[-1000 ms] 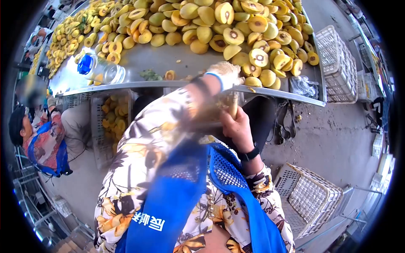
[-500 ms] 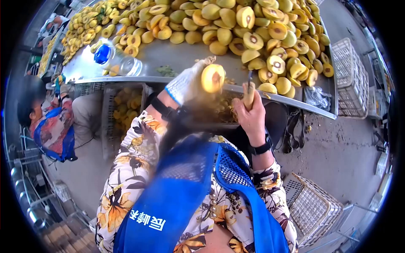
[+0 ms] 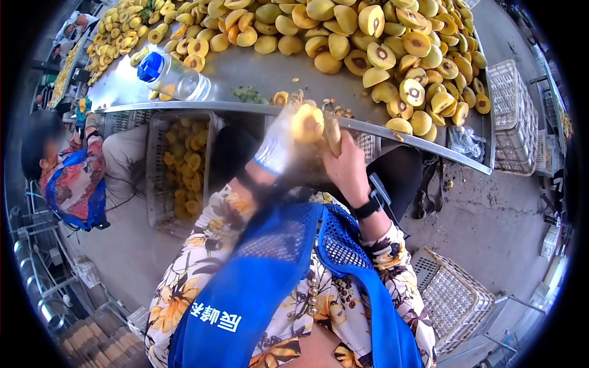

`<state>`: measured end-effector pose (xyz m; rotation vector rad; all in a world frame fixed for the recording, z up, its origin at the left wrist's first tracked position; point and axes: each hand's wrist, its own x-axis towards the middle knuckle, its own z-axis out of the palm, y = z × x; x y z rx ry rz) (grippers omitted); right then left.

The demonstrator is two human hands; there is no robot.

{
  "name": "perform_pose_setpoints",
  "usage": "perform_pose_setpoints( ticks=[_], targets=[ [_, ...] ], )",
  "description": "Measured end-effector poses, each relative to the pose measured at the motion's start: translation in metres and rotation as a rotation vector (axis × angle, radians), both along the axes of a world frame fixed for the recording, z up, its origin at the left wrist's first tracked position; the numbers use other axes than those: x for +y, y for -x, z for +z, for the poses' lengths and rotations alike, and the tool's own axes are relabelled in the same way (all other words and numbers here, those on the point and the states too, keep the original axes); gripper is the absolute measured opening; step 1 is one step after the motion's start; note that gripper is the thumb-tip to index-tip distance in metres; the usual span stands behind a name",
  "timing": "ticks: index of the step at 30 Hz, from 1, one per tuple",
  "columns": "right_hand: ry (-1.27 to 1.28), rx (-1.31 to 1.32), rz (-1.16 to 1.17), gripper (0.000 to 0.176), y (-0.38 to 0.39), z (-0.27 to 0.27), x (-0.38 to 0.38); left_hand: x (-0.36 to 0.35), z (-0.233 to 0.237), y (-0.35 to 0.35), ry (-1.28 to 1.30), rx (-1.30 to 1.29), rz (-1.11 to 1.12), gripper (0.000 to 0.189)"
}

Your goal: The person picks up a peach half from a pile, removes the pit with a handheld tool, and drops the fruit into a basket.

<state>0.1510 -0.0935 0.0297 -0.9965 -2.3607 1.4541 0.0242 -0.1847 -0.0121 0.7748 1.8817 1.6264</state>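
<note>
In my left hand (image 3: 276, 146), which wears a white knit glove, is a yellow peach half (image 3: 308, 125) with its cut face turned up. My bare right hand (image 3: 347, 167) grips a tool with a pale wooden handle (image 3: 332, 134). The tool's working end is hidden or blurred beside the fruit. Both hands are close together at the near edge of the metal table (image 3: 245, 80). Beyond them lies a large pile of halved peaches (image 3: 380, 56), several with brown pits showing. Small scraps (image 3: 340, 113) and a wilted leaf (image 3: 250, 95) lie by the edge.
A clear bottle with a blue lid (image 3: 175, 78) lies on the table at left. Beneath the edge stands a crate (image 3: 154, 165) holding peach halves. A plastic bag (image 3: 467, 142) sits at the right corner. White crates (image 3: 512, 116) stand beyond it. A co-worker (image 3: 76, 181) sits at left.
My right hand has moved left with the tool, up against the peach half. My left hand still holds the fruit, slightly lower. The view has shifted a little.
</note>
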Motion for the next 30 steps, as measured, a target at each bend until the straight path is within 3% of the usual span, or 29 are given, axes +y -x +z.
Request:
perform_pose_setpoints(
  ticks=[2, 3, 7, 10, 13, 15, 18, 19, 21, 24, 27, 28, 30],
  targets=[
    [-0.049, -0.002, 0.064, 0.024, -0.010, 0.000, -0.006, -0.001, 0.005, 0.000, 0.013, -0.194, -0.004, 0.041],
    [-0.046, -0.021, 0.086, 0.022, -0.013, -0.001, -0.008, 0.000, 0.007, -0.001, 0.017, -0.163, -0.020, 0.041],
    [-0.008, -0.071, 0.123, 0.021, -0.016, 0.002, -0.012, 0.007, 0.026, -0.013, -0.250, -0.374, -0.008, 0.042],
    [0.028, -0.058, 0.150, 0.022, -0.018, 0.000, -0.016, 0.003, 0.014, -0.014, -0.100, -0.082, 0.021, 0.040],
    [0.015, -0.036, 0.209, 0.023, -0.021, -0.004, -0.016, -0.003, 0.021, -0.003, -0.012, 0.643, -0.088, 0.036],
    [0.017, -0.041, 0.271, 0.026, -0.023, -0.004, -0.014, -0.007, 0.017, 0.009, -0.077, 0.087, -0.321, 0.032],
    [0.098, -0.060, 0.336, 0.028, -0.023, -0.008, -0.013, -0.005, -0.003, 0.031, -0.116, -0.248, -0.566, 0.036],
    [0.142, -0.057, 0.325, 0.026, -0.023, -0.020, -0.013, -0.004, 0.005, 0.031, -0.090, -0.335, -0.535, 0.039],
    [0.353, -0.046, 0.258, 0.023, -0.020, -0.023, -0.012, 0.004, 0.035, 0.033, 0.129, -0.923, -0.409, 0.052],
    [0.813, -0.007, 0.121, 0.019, -0.016, -0.007, -0.015, -0.005, 0.054, 0.011, -0.144, -0.820, -0.265, 0.056],
    [1.104, 0.080, 0.109, 0.013, -0.012, -0.006, -0.023, -0.006, 0.021, 0.008, -0.006, 0.002, -0.100, 0.033],
    [1.058, 0.058, 0.107, 0.013, -0.009, -0.005, -0.027, -0.002, 0.019, 0.000, -0.040, -0.585, 0.058, 0.030],
    [0.965, 0.014, 0.097, 0.013, -0.007, -0.001, -0.034, -0.003, 0.022, -0.009, 0.062, 0.053, -0.030, 0.029]
  ],
)
